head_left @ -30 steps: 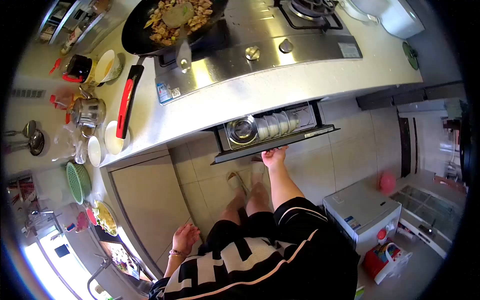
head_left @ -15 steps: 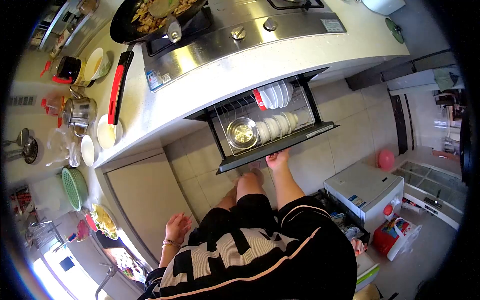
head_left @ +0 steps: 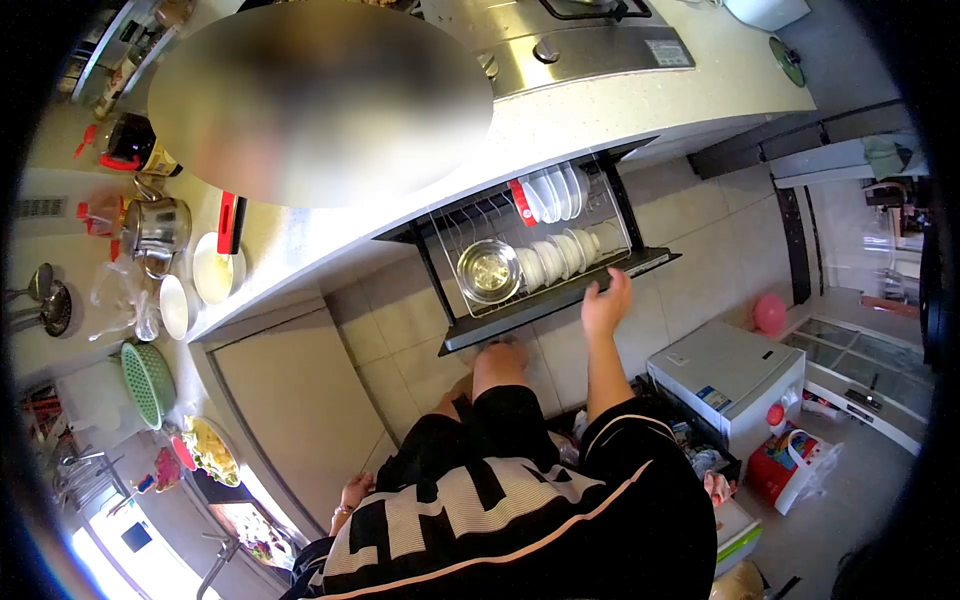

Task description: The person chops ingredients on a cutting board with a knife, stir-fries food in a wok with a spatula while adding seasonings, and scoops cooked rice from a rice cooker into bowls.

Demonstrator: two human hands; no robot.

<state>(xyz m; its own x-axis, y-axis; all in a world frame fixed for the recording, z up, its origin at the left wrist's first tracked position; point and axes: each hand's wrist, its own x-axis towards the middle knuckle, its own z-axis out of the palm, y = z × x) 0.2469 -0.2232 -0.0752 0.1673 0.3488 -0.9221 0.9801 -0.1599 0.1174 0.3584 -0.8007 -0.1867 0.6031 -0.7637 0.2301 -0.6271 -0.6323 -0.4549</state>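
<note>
My right hand point(head_left: 607, 300) is at the front edge of the pulled-out dish drawer point(head_left: 530, 312), towards its right end. Its fingers are stretched and apart, and it holds nothing. Inside the drawer's wire rack stand several white bowls point(head_left: 560, 256) in a row. A shiny metal bowl point(head_left: 489, 271) sits to their left, and upright white plates point(head_left: 557, 192) are behind, beside a red-edged item point(head_left: 521, 203). My left hand point(head_left: 357, 490) hangs low beside my body, away from the drawer. Its fingers are too small and hidden to read.
A blurred oval hides the stove's left part; a red-and-black handle point(head_left: 231, 222) juts out below it. On the counter stand white bowls point(head_left: 180, 306), a metal kettle point(head_left: 158, 235) and a green basket point(head_left: 148, 385). A grey-white box point(head_left: 725, 375) is on the right.
My right hand has let go of the drawer's front underside and moved right and up, fingers spread. My left hand has dropped closer to my body. A blurred oval now covers the stove's left part.
</note>
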